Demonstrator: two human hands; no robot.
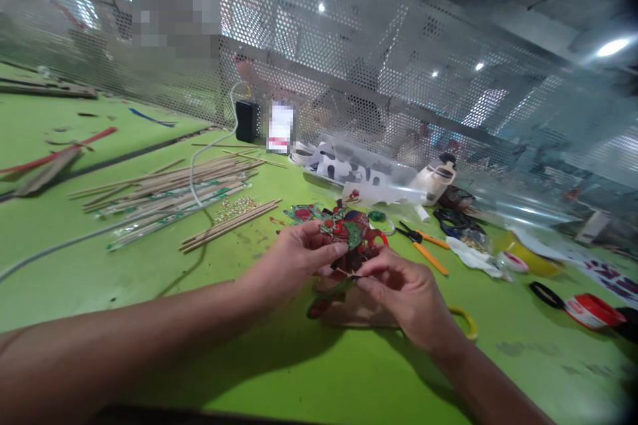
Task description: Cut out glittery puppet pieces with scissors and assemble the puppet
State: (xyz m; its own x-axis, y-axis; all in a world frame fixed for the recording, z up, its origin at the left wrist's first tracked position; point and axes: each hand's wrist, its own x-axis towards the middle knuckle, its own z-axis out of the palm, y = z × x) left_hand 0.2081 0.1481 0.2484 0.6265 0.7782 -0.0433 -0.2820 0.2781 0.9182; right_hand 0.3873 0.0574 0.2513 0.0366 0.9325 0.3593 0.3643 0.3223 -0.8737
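While both hands meet over the middle of the green surface (124, 265), they share one thing: a flat painted cut-out figure (349, 232) in red, green and dark tones. The left hand (294, 259) pinches the figure's upper part between thumb and fingers, closed on it. The right hand (403, 292) grips its lower edge with thumb and forefinger, likewise closed on it. The figure sits just above the surface, tilted toward the camera, with a pale brown board (359, 312) lying under the hands.

Just right of the figure lie orange-handled pliers (423, 249), and farther right black-handled scissors (451, 220). A yellow ring (468, 325) peeks out behind the right wrist. To the far left, a loose bundle of thin bamboo sticks (169, 189) spreads across the surface, with a white cable (197, 166) running over it to a black adapter (246, 121) at the perforated metal screen (399, 66). A white glue bottle (436, 179) lies on its side beyond the figure, beside clear plastic sheeting (359, 172). A red and white tape roll (591, 311) rests near the right edge.
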